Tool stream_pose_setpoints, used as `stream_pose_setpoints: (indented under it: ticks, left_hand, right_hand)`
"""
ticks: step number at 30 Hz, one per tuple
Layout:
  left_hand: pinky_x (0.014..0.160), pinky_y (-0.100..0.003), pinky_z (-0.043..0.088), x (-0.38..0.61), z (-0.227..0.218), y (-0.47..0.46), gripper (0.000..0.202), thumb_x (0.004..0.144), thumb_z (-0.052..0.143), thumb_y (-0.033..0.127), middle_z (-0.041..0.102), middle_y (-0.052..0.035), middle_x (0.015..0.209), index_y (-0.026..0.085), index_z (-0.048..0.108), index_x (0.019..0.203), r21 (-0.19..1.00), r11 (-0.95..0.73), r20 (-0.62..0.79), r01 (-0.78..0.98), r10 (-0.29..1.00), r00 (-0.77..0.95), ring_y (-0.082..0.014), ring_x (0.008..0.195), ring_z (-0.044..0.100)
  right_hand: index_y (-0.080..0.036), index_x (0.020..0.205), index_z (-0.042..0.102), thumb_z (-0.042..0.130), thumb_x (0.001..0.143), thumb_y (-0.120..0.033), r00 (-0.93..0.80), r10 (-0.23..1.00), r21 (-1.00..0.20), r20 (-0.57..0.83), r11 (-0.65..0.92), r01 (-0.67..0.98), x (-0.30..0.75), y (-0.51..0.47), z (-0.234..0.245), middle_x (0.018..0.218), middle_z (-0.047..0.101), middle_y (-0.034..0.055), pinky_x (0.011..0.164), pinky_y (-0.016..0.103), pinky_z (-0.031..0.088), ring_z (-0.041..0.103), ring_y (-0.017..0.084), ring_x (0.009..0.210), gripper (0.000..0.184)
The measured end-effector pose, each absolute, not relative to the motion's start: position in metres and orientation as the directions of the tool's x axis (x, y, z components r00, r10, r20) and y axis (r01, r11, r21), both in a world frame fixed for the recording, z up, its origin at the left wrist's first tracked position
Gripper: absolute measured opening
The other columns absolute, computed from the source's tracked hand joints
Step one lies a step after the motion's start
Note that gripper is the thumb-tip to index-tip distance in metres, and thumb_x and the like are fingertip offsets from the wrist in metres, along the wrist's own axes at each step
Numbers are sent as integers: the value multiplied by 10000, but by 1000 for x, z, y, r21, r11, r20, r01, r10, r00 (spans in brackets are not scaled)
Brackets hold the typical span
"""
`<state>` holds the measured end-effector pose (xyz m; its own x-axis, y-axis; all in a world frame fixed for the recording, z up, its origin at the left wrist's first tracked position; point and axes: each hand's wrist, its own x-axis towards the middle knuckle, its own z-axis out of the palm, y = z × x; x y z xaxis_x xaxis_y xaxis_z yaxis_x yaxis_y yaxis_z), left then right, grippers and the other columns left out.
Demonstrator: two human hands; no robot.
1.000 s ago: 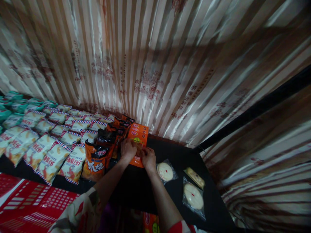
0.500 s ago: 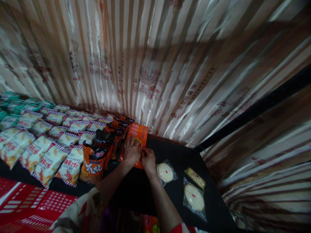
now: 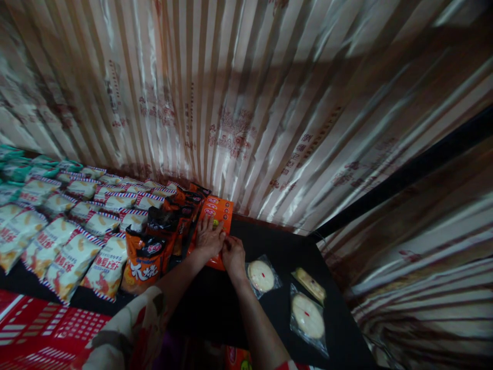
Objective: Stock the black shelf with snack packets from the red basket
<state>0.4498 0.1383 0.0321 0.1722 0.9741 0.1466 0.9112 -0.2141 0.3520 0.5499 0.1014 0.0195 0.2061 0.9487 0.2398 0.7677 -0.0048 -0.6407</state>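
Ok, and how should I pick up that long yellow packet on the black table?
Probably by the middle of the yellow packet, from straight above, fingers pinching across its long sides: it lies flat on the black table and is narrow that way. The nearer round pack lies close to its near side, so go gently there.

The left hand point(image 3: 210, 241) (curled earlier) lies flatter on the orange package point(image 3: 220, 207).
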Motion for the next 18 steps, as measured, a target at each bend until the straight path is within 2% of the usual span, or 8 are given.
stream_pose_setpoints:
  ticks: [4,8,18]
  left_hand:
    - [1101,-489,152,450,29,138,454,888,381,416,330,-43,1467,297,466,1317,362,-203,160,910,975,154,-297,1376,179]
    - [1096,-496,161,450,26,138,456,881,394,415,337,-34,1465,306,460,1319,359,-219,180,907,970,162,-298,1369,198]
    - [1082,-513,172,450,21,137,450,881,404,405,335,-52,1464,316,461,1318,331,-235,207,914,963,172,-320,1356,226]
  right_hand:
    - [-96,1001,689,455,828,-128,193,957,-621,218,-16,783,548,99,25,1009,643,140,858,249,462,613,177,895,293]
    - [-134,1014,683,449,852,-184,190,963,-575,191,-48,817,548,95,30,1019,646,121,830,259,460,608,191,902,289]
    - [-144,1063,660,405,869,-200,174,961,-494,213,-48,868,547,90,26,1054,647,118,916,319,401,569,211,982,325]
